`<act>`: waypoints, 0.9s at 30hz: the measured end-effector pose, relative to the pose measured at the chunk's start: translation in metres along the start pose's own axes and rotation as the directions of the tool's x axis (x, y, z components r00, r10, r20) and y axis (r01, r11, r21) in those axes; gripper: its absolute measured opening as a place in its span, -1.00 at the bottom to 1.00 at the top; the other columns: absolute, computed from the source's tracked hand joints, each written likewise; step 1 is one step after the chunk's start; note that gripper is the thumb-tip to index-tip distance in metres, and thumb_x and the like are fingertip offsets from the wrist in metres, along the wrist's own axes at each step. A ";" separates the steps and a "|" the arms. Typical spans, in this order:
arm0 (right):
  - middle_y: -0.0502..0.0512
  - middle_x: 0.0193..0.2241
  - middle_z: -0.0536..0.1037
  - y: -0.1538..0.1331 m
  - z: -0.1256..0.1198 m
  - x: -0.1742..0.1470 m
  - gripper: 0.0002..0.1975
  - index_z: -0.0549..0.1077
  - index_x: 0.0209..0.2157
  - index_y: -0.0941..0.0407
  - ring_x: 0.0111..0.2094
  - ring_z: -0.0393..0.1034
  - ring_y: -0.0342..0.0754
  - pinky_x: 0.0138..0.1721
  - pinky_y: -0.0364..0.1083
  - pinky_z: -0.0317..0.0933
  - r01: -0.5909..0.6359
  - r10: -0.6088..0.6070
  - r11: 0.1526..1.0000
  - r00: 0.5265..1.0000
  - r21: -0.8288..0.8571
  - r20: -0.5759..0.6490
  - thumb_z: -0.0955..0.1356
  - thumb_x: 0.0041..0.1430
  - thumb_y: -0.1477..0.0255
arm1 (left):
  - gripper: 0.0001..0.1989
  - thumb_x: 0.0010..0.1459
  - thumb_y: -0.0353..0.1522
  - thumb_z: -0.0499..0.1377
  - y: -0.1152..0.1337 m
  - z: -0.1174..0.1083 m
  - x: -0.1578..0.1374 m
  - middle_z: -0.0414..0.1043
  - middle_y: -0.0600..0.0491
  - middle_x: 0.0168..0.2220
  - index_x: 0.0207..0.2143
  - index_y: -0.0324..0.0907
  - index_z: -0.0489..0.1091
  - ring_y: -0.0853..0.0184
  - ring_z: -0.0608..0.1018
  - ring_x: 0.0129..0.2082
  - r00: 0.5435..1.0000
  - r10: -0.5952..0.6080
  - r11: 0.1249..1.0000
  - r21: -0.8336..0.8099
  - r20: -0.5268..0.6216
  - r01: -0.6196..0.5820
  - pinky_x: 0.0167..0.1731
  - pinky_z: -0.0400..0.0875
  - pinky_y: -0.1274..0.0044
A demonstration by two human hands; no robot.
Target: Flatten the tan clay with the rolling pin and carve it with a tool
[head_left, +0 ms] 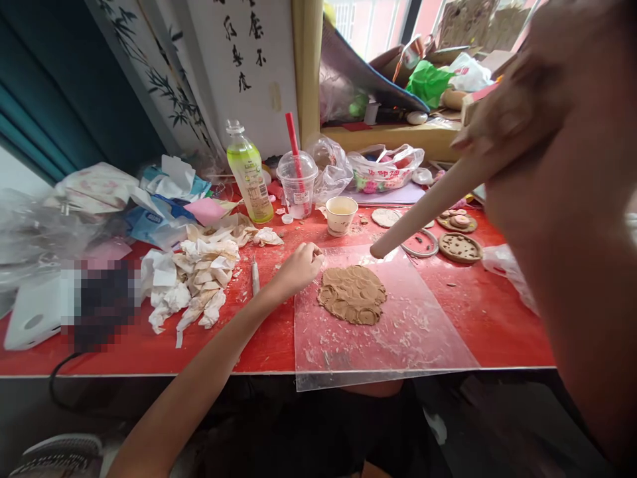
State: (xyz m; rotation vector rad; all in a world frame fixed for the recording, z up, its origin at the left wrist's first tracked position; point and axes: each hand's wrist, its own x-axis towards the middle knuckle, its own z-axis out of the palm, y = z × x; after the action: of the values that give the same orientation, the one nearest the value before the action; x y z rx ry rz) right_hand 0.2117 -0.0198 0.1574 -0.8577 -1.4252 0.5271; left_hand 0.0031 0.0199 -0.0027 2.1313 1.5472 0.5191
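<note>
A flattened slab of brown clay (352, 294), its surface dented all over, lies on a clear plastic sheet (398, 338). My right hand (530, 99), large and blurred close to the camera, grips a smooth pale rolling pin (430, 206). The pin slants down to the left, its far end above the slab's upper right edge. My left hand (302, 265) rests at the sheet's far left edge, beside the clay, with curled fingers. Whether it pinches the sheet is hidden. A slim clay tool (255, 275) lies to the left of that hand.
Crumpled tissues (199, 272) cover the left side of the red table (269, 352). A drink bottle (250, 172), a plastic cup with a straw (297, 182) and a paper cup (341, 216) stand behind. Round clay pieces (460, 247) lie at right.
</note>
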 end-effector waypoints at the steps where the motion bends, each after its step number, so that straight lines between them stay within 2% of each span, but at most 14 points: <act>1: -0.11 -0.73 0.12 0.008 0.004 -0.009 -0.73 0.29 -0.60 0.04 -0.66 0.17 -0.21 -0.46 -0.13 0.20 0.005 -0.005 0.999 1.000 0.045 -0.010 0.38 0.08 0.29 | -0.84 0.21 -0.36 -0.05 0.000 0.000 0.000 0.37 -0.04 -0.16 -0.25 -0.18 0.30 0.26 0.44 -0.15 1.000 0.001 1.000 -0.002 -0.003 -0.001 -0.13 0.29 0.45; 2: -0.11 -0.74 0.18 0.018 0.010 -0.018 -0.72 0.29 -0.62 0.06 -0.67 0.17 -0.21 -0.50 -0.12 0.18 0.015 -0.011 0.995 0.999 0.103 -0.037 0.38 0.08 0.32 | -0.84 0.21 -0.36 -0.04 0.000 0.000 0.000 0.37 -0.04 -0.17 -0.26 -0.18 0.29 0.26 0.44 -0.15 1.000 0.003 1.000 -0.003 -0.005 -0.003 -0.13 0.29 0.45; 4: -0.08 -0.74 0.28 0.039 0.019 -0.033 -0.76 0.32 -0.63 0.08 -0.68 0.20 -0.19 -0.54 -0.11 0.18 -0.147 0.138 0.985 0.985 0.091 0.100 0.40 0.03 0.39 | -0.84 0.22 -0.35 -0.04 -0.001 0.000 0.000 0.37 -0.04 -0.18 -0.27 -0.18 0.29 0.26 0.44 -0.16 1.000 0.007 1.000 -0.007 -0.006 -0.007 -0.14 0.29 0.46; 6: -0.07 -0.74 0.30 0.052 0.024 -0.039 -0.78 0.34 -0.63 0.10 -0.67 0.21 -0.19 -0.56 -0.11 0.17 -0.221 0.209 0.972 0.969 0.082 0.133 0.39 0.02 0.45 | -0.84 0.22 -0.35 -0.04 -0.001 0.000 0.000 0.37 -0.04 -0.19 -0.27 -0.18 0.29 0.27 0.44 -0.17 1.000 0.009 1.000 -0.010 -0.006 -0.009 -0.14 0.29 0.46; 9: -0.07 -0.73 0.27 0.041 0.024 -0.026 -0.74 0.31 -0.67 0.09 -0.67 0.17 -0.19 -0.58 -0.12 0.12 -0.108 0.101 0.988 0.993 0.110 0.068 0.37 0.04 0.48 | -0.85 0.21 -0.35 -0.04 0.000 0.000 0.000 0.38 -0.04 -0.19 -0.28 -0.18 0.29 0.26 0.45 -0.18 1.000 0.000 1.000 -0.014 -0.005 0.000 -0.14 0.29 0.45; 14: -0.07 -0.69 0.13 -0.011 0.025 0.006 -0.72 0.24 -0.67 0.07 -0.65 0.08 -0.22 -0.63 -0.17 0.07 0.139 -0.137 0.985 0.990 0.102 -0.032 0.34 0.03 0.54 | -0.85 0.22 -0.34 -0.05 0.001 -0.001 0.000 0.37 -0.03 -0.18 -0.29 -0.17 0.28 0.26 0.43 -0.17 1.000 -0.003 1.000 -0.016 0.000 0.003 -0.14 0.29 0.45; 17: -0.07 -0.70 0.14 -0.010 0.031 0.002 -0.71 0.22 -0.69 0.08 -0.66 0.09 -0.23 -0.67 -0.19 0.02 0.197 -0.189 0.973 0.979 0.121 -0.074 0.31 0.04 0.57 | -0.85 0.22 -0.34 -0.05 0.001 -0.002 -0.001 0.37 -0.04 -0.18 -0.28 -0.17 0.28 0.26 0.43 -0.16 1.000 0.000 1.000 -0.018 0.004 0.000 -0.14 0.28 0.45; 19: -0.07 -0.72 0.22 0.008 0.036 -0.010 -0.75 0.28 -0.67 0.10 -0.67 0.16 -0.21 -0.69 -0.17 0.03 0.103 -0.107 0.985 0.994 0.140 0.022 0.33 0.01 0.57 | -0.85 0.22 -0.34 -0.05 0.001 -0.002 -0.001 0.36 -0.04 -0.19 -0.28 -0.18 0.27 0.25 0.43 -0.16 1.000 0.002 1.000 -0.020 0.006 -0.002 -0.14 0.28 0.44; 20: -0.05 -0.72 0.27 0.020 0.038 -0.016 -0.78 0.31 -0.65 0.11 -0.67 0.20 -0.20 -0.68 -0.16 0.06 0.001 -0.016 0.991 0.994 0.132 0.107 0.34 0.01 0.57 | -0.85 0.22 -0.34 -0.06 0.001 -0.002 -0.001 0.36 -0.04 -0.19 -0.29 -0.18 0.27 0.26 0.43 -0.17 1.000 0.005 1.000 -0.021 0.006 -0.005 -0.14 0.28 0.44; 22: -0.03 -0.71 0.32 0.039 0.040 -0.025 -0.81 0.34 -0.62 0.13 -0.64 0.24 -0.19 -0.61 -0.14 0.14 -0.169 0.152 0.983 0.967 0.070 0.206 0.37 0.01 0.52 | -0.84 0.22 -0.34 -0.06 0.001 -0.002 -0.002 0.36 -0.04 -0.19 -0.29 -0.17 0.27 0.26 0.43 -0.18 1.000 0.013 1.000 -0.023 0.009 -0.013 -0.15 0.28 0.45; 23: -0.03 -0.70 0.33 0.044 0.039 -0.026 -0.81 0.34 -0.61 0.13 -0.63 0.24 -0.19 -0.58 -0.13 0.16 -0.200 0.185 0.978 0.958 0.051 0.219 0.38 0.02 0.49 | -0.85 0.22 -0.34 -0.06 0.001 -0.002 -0.002 0.36 -0.03 -0.19 -0.29 -0.17 0.27 0.27 0.43 -0.18 1.000 0.015 1.000 -0.023 0.010 -0.014 -0.15 0.28 0.45; 25: -0.04 -0.69 0.30 0.041 0.037 -0.021 -0.77 0.32 -0.63 0.12 -0.63 0.22 -0.20 -0.56 -0.12 0.16 -0.134 0.122 0.989 0.976 0.056 0.182 0.40 0.02 0.44 | -0.85 0.22 -0.35 -0.06 0.002 -0.003 -0.002 0.36 -0.04 -0.18 -0.29 -0.18 0.27 0.27 0.42 -0.17 1.000 0.009 1.000 -0.023 0.014 -0.009 -0.14 0.27 0.45; 27: -0.05 -0.66 0.28 0.024 0.033 -0.009 -0.77 0.32 -0.62 0.09 -0.61 0.21 -0.20 -0.56 -0.13 0.16 -0.056 0.043 0.996 0.985 0.072 0.168 0.39 0.04 0.39 | -0.86 0.21 -0.36 -0.05 0.002 -0.003 -0.002 0.36 -0.04 -0.18 -0.28 -0.18 0.27 0.26 0.42 -0.16 1.000 -0.002 1.000 -0.024 0.019 0.002 -0.14 0.27 0.45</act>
State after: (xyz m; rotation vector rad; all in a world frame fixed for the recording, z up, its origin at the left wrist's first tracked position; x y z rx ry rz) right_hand 0.1823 -0.0056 0.1306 -0.8042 -1.5274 0.7008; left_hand 0.0027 0.0182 0.0007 2.1107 1.5253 0.5125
